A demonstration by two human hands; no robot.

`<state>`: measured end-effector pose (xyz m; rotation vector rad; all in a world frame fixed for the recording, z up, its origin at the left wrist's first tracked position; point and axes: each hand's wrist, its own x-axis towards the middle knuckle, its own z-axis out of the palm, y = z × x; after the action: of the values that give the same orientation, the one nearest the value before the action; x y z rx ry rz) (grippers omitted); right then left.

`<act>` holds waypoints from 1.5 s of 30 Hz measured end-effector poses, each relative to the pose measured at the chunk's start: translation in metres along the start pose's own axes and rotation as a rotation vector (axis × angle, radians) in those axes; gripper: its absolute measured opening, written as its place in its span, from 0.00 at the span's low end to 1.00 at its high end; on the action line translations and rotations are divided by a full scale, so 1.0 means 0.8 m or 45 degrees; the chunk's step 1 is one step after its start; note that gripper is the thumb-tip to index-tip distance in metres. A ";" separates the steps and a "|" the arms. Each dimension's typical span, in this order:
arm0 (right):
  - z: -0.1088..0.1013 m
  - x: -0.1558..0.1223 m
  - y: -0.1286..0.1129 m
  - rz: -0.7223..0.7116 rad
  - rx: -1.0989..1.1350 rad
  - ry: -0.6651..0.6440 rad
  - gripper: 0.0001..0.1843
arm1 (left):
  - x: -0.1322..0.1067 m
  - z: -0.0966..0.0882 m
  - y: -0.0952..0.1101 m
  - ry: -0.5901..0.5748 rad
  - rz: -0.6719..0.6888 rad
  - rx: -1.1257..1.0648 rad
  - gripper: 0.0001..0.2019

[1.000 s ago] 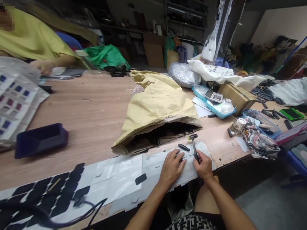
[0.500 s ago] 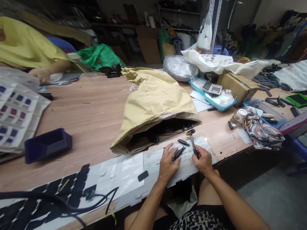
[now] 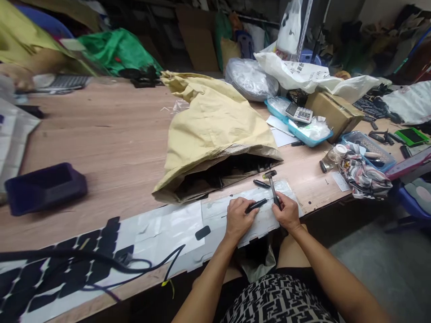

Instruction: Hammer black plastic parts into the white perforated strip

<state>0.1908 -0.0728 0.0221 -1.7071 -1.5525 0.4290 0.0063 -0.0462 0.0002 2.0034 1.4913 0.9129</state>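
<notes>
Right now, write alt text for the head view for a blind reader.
The left hand holds a slim black piece and the right hand a small hammer, over pale sheeting on a wooden table. Beyond, a yellow sack lies with its dark mouth facing the hands; a dark purple tray sits far left.

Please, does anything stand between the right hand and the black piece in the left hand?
Nothing visible does: only pale sheeting shows between the slender black piece in the left hand and the hammer in the right hand. A second black piece lies beyond, beside the hammer.
</notes>
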 end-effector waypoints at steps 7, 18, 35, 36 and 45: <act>0.000 -0.001 -0.001 -0.005 -0.003 -0.028 0.23 | -0.001 -0.007 0.005 -0.081 0.014 -0.014 0.13; -0.015 0.009 0.014 0.190 0.347 -0.203 0.25 | 0.000 -0.003 -0.004 -0.099 0.078 -0.059 0.08; -0.067 -0.132 -0.003 0.115 0.152 -0.327 0.22 | -0.009 -0.015 -0.005 -0.201 0.139 -0.137 0.09; -0.065 -0.132 -0.004 0.122 0.148 -0.334 0.22 | -0.009 -0.015 -0.005 -0.199 0.137 -0.132 0.09; -0.060 -0.132 -0.014 -0.081 0.058 -0.316 0.23 | -0.007 -0.013 -0.001 -0.168 0.100 -0.146 0.08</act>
<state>0.1957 -0.1884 0.0348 -1.6123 -1.7537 0.6585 -0.0033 -0.0517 0.0051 2.0093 1.2683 0.8596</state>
